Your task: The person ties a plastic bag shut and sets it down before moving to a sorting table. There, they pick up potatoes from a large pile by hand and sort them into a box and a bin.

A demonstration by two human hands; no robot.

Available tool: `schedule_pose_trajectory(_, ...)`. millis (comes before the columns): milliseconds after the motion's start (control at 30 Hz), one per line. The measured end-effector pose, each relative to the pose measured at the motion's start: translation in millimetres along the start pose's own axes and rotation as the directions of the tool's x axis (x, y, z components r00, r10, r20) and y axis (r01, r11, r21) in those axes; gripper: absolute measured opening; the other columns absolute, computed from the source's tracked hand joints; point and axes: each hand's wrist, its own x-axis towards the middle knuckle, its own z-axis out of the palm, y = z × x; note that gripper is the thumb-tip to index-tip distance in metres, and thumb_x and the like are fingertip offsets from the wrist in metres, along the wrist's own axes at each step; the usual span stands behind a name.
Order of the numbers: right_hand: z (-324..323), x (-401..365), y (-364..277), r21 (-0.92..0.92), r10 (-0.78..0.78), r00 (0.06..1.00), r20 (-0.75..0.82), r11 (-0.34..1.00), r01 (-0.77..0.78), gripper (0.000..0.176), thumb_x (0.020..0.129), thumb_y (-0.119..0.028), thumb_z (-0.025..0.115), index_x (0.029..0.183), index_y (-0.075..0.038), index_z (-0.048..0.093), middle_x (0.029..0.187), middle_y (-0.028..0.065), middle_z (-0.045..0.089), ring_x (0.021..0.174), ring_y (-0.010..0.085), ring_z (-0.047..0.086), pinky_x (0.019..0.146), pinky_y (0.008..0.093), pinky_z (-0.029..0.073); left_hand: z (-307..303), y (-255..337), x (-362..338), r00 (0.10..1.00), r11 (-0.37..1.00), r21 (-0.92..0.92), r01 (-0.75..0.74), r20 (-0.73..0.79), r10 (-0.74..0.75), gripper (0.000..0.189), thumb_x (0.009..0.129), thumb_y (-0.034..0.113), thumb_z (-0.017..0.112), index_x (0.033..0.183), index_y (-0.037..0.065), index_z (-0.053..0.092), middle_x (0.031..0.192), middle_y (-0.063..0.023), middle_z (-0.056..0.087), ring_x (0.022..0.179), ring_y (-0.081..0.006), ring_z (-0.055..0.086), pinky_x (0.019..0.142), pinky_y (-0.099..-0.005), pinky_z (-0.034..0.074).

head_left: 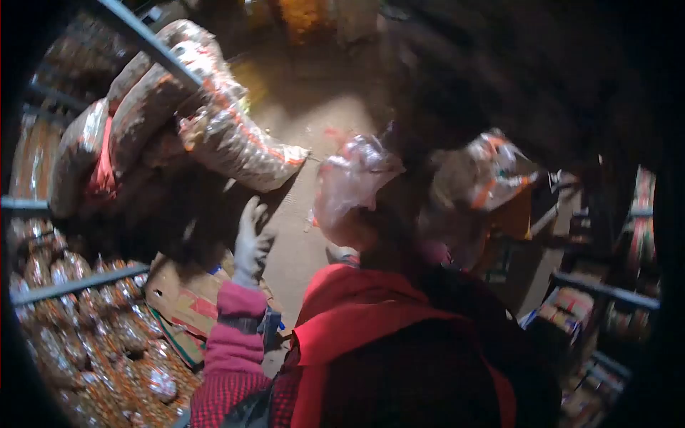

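Your left hand (251, 242), in a pale glove, was spread with nothing in its grasp, reaching forward near the lower end of the striped sack (246, 146). Your right hand could not be made out in the dark, so whether it held anything could not be told. The clear plastic bag (357, 182) was ahead of you, to the right of your left hand and apart from it; whether it hung or rested on the floor (285, 239) was unclear.

The likeliest trouble was the bag: thin, slack film could have snagged or torn if gripped at one spot. The striped sack leaned out past the metal beam (143, 39), so a knock might have made it slide. The cardboard box (182, 292) beside your forearm could have caught your sleeve (235, 339), and deep shadow to the right could have hidden a stumble.
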Motion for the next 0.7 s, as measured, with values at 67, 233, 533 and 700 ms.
schedule_pose_trajectory(67, 11.7, 24.6, -1.6, 0.078, 0.043, 0.954, 0.296, 0.995, -0.069, 0.032, 0.098, -0.02, 0.065, 0.126, -0.006, 0.061, 0.1, 0.0003, 0.065, 0.096, 0.0107, 0.06, 0.084, 0.0288, 0.05, 71.1, 29.0, 27.8, 0.953, 0.59, 0.763, -0.264, 0.113, 0.281, 0.072, 0.098, 0.025, 0.063, 0.158, 0.012, 0.027, 0.148, -0.0157, 0.046, 0.123, -0.031, 0.056, 0.106, -0.042, 0.044)
schedule_pose_trajectory(233, 47.0, 70.2, -13.3, 0.091, 0.237, 0.94, 0.245, 0.96, -0.266, 0.022, 0.099, -0.018, 0.062, 0.115, -0.005, 0.067, 0.102, 0.001, 0.066, 0.097, 0.0102, 0.06, 0.084, 0.0294, 0.05, 44.8, 37.8, 96.4, 0.88, 0.683, 0.621, -0.385, 0.025, 0.474, 0.038, 0.097, 0.025, 0.065, 0.129, 0.005, 0.06, 0.121, -0.0135, 0.065, 0.111, -0.0249, 0.062, 0.099, -0.0384, 0.05)
schedule_pose_trajectory(533, 26.2, 204.3, -6.5, -0.002, 0.117, 0.991, 0.06, 0.993, -0.117, 0.038, 0.097, -0.011, 0.057, 0.134, -0.004, 0.058, 0.124, 0.0071, 0.065, 0.112, 0.0179, 0.061, 0.097, 0.0312, 0.047, 39.6, 128.0, 152.0, 0.623, 0.413, 0.704, -0.578, 0.053, 0.781, 0.018, 0.102, 0.009, 0.052, 0.109, 0.001, 0.067, 0.132, -0.0143, 0.064, 0.122, -0.0258, 0.06, 0.107, -0.0388, 0.046)
schedule_pose_trajectory(700, 33.7, 288.0, 21.7, 0.126, 0.223, 0.974, 0.035, 0.966, -0.226, 0.077, 0.091, -0.026, 0.074, 0.154, -0.005, 0.035, 0.134, 0.02, 0.057, 0.113, 0.0225, 0.06, 0.092, 0.0324, 0.05, 81.4, 168.2, 171.1, 0.618, -0.072, 0.937, -0.341, 0.281, 0.734, 0.025, 0.099, 0.027, 0.059, 0.107, 0.007, 0.072, 0.117, -0.017, 0.07, 0.11, -0.0337, 0.067, 0.098, -0.0429, 0.051)
